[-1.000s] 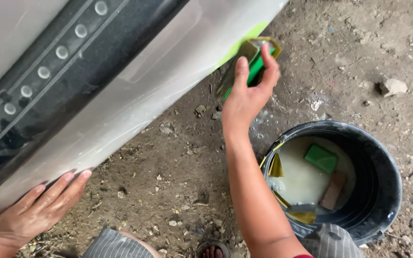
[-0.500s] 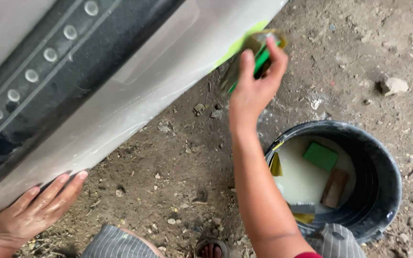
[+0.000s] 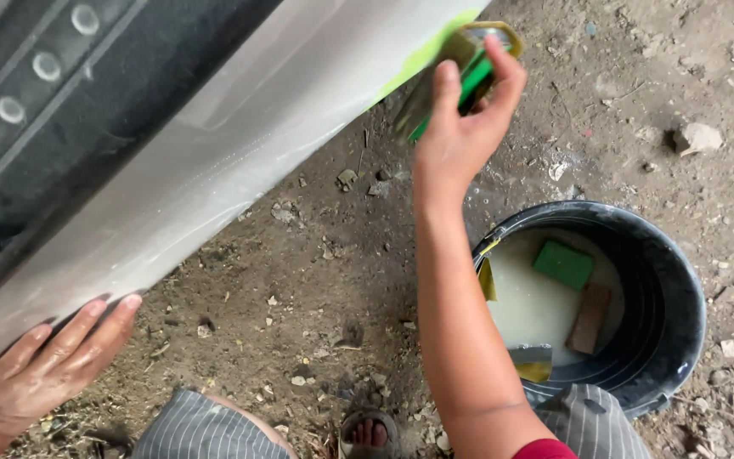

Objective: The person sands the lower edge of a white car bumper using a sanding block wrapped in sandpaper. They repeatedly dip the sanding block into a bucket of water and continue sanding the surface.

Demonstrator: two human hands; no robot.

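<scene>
With the right hand (image 3: 460, 127) clamped on a green sanding block (image 3: 473, 72) against the silver panel (image 3: 239, 136) and the left hand (image 3: 44, 365) flat, grit could scratch the finish.

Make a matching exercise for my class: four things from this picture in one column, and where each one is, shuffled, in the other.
Things:
1. left hand
2. right hand
3. green sponge
4. black bucket

Places:
A. floating on pale water
B. flat against the silver panel
C. standing on the dirt ground
D. holding a green pad at the panel's edge

Pairs: 1-B, 2-D, 3-A, 4-C
</scene>
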